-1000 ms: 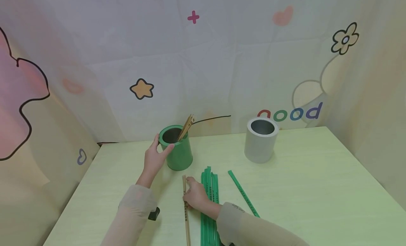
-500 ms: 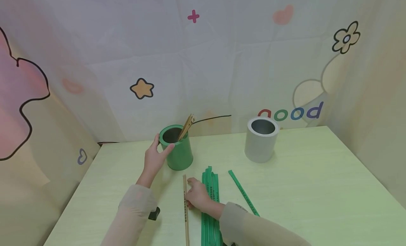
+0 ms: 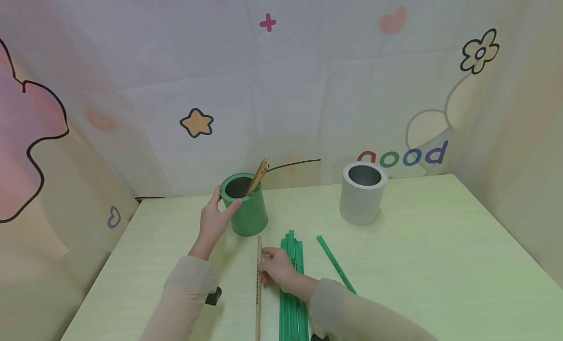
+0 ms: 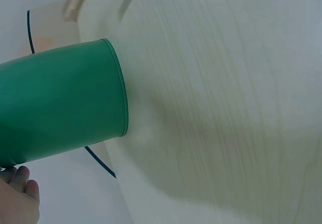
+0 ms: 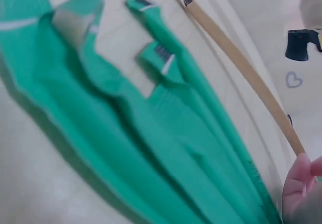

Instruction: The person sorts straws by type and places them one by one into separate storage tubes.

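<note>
Only your head view shows the grey pot point(image 3: 361, 202). Your right grip point(image 3: 279, 270) pinches the brown stick point(image 3: 258, 304) toward its far end, just left of the green strips point(image 3: 291, 309); your left grip point(image 3: 213, 223) holds the green pot point(image 3: 252, 218) at its rim. Since 0.5 s ago, the stick's tip has neared that pot.

Beige sleeves point(image 3: 169, 307) — long; greyish cuffs point(image 3: 191, 275)

Under soft, muted light, the tan stick point(image 4: 76, 1) blurs in the left-wrist view.
</note>
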Action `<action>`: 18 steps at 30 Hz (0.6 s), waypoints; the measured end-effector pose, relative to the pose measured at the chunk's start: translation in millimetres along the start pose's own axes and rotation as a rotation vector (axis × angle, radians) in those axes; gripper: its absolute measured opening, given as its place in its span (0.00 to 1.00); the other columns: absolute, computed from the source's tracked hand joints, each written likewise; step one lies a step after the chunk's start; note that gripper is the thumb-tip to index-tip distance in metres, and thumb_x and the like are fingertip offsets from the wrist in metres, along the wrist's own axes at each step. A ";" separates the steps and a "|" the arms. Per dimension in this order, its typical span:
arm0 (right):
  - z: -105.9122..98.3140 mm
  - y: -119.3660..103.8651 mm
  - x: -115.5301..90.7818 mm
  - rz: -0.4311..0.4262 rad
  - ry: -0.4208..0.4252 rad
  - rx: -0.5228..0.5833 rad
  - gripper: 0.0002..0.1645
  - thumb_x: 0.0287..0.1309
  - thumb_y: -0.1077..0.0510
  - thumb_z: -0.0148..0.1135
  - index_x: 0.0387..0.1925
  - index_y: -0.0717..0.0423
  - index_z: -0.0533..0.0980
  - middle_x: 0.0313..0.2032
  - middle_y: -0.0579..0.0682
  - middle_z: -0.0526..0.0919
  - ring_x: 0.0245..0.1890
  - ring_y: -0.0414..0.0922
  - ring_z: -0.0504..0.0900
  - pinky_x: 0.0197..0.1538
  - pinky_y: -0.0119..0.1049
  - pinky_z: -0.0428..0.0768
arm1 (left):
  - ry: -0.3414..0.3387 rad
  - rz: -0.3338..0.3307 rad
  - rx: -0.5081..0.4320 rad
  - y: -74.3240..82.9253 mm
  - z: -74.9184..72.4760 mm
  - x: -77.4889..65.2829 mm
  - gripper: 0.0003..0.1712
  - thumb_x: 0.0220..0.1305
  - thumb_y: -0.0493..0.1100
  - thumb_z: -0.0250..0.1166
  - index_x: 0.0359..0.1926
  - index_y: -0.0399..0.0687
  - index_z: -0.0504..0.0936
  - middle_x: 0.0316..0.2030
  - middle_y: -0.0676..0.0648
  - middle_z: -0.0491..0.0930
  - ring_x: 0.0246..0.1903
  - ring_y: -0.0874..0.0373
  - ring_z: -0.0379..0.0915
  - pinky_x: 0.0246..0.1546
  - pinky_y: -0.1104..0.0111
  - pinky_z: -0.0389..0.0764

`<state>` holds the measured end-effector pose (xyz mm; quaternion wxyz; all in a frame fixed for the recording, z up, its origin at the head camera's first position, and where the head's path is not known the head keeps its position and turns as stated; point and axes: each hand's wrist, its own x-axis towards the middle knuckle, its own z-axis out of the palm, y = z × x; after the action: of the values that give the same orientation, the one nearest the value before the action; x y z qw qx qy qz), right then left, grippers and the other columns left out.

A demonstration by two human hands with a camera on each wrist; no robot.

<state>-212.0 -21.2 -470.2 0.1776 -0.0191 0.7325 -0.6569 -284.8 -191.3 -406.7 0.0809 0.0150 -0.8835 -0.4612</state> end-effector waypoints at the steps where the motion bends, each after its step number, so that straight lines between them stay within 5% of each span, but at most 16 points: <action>1: -1.3 -1.2 -0.7 -0.004 -0.005 0.016 0.31 0.47 0.71 0.51 0.57 0.69 0.63 0.14 0.48 0.72 0.10 0.37 0.69 0.15 0.26 0.72 | 0.000 0.001 0.002 0.1 0.1 0.1 0.54 0.48 0.71 0.54 0.68 0.51 0.43 0.67 0.46 0.51 0.66 0.51 0.45 0.63 0.54 0.54; 11: -14.0 -28.6 -10.9 -0.045 -0.064 0.145 0.18 0.49 0.70 0.48 0.45 0.71 0.70 0.17 0.47 0.71 0.14 0.38 0.70 0.19 0.26 0.73 | -0.003 -0.006 0.012 1.4 0.1 -0.7 0.54 0.49 0.71 0.54 0.68 0.52 0.42 0.67 0.46 0.50 0.66 0.50 0.45 0.63 0.54 0.54; 18: -28.9 -62.2 -18.0 -0.099 -0.109 0.120 0.13 0.49 0.69 0.49 0.39 0.69 0.74 0.20 0.48 0.73 0.17 0.38 0.71 0.22 0.27 0.76 | -0.005 -0.004 0.017 1.6 -0.4 -1.8 0.53 0.49 0.70 0.54 0.68 0.53 0.41 0.66 0.45 0.51 0.66 0.50 0.45 0.63 0.54 0.54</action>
<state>-216.1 2.6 -403.5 0.1853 -0.0801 0.6792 -0.7056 -282.9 -190.5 -405.3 0.0775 0.0161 -0.8876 -0.4538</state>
